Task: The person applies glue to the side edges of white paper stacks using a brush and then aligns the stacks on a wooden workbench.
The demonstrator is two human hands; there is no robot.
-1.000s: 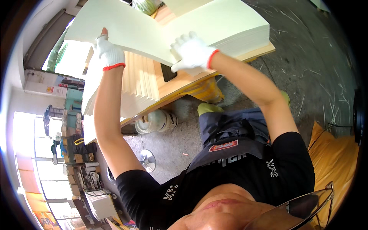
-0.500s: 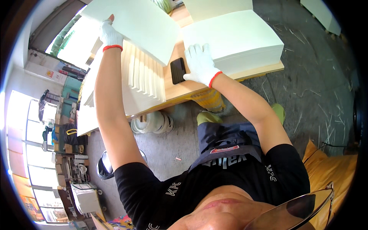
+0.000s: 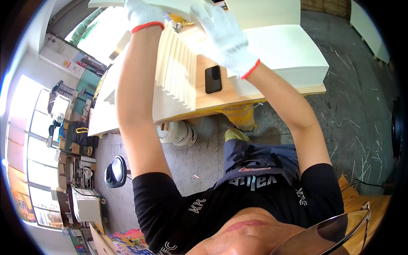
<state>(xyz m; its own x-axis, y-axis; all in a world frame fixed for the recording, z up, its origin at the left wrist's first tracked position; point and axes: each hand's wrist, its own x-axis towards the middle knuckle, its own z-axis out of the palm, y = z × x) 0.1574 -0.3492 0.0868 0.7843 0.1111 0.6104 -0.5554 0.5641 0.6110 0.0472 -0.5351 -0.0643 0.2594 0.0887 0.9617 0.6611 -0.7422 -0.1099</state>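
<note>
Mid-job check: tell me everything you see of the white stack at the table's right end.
The white stack is thick and block-shaped, with a plain top and many thin layers along its near side; it looks like paper or card. It lies flat on the wooden table. The gloved right hand hides part of its left side; whether they touch is unclear.

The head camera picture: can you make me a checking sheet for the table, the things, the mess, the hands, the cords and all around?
Surface: wooden table, partly covered.
Things by the hands: pale sheet at the left hand; stepped pale layers and thick pale stack on the table.
Clutter: black phone on the table; thin pale strips on the floor.
Hands: both white-gloved; left cut off by the picture's edge, grip unclear; right hand open, blurred.
Cables: dark cable near orange material.
Surroundings: windows at left; white container under the table.
</note>
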